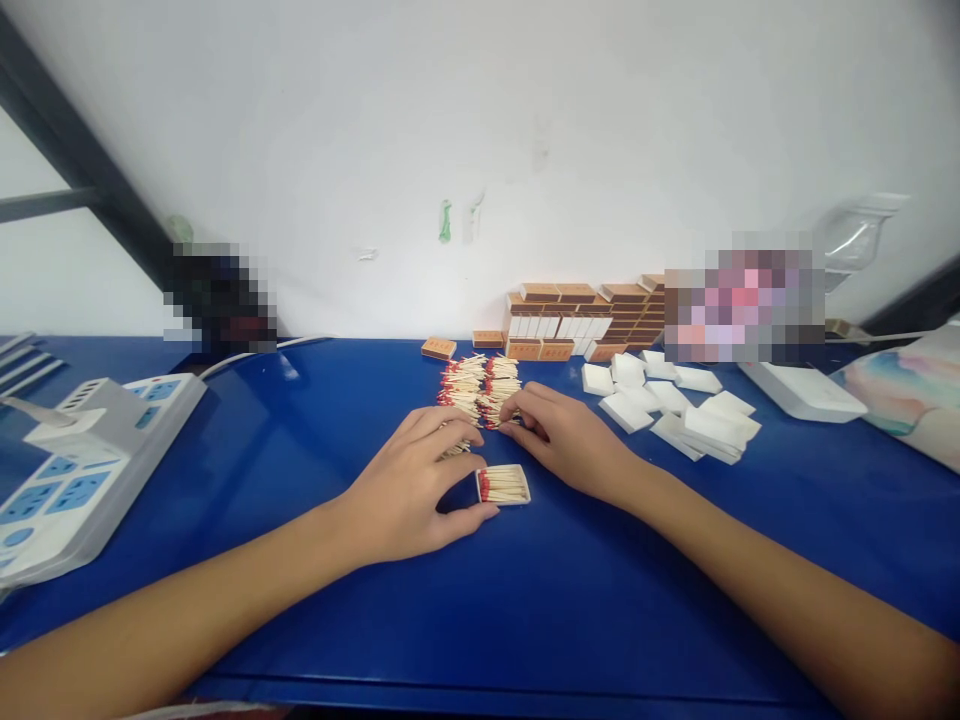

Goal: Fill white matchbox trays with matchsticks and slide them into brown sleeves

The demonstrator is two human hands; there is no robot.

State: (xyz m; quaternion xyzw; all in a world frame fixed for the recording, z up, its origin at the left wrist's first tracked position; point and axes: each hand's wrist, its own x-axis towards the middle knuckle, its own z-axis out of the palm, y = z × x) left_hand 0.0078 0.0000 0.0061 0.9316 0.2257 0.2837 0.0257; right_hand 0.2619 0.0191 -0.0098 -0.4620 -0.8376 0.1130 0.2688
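A small white tray of a matchbox, filled with red-headed matches, lies on the blue table. My left hand rests beside it, thumb and fingers curled round its left end. My right hand reaches into the loose heap of matches just behind, fingertips pinched on a few of them.
Several empty white trays lie scattered to the right. Brown matchbox sleeves are stacked against the white wall, with one loose sleeve near them. A white power strip lies at the left edge; a white flat box lies at right.
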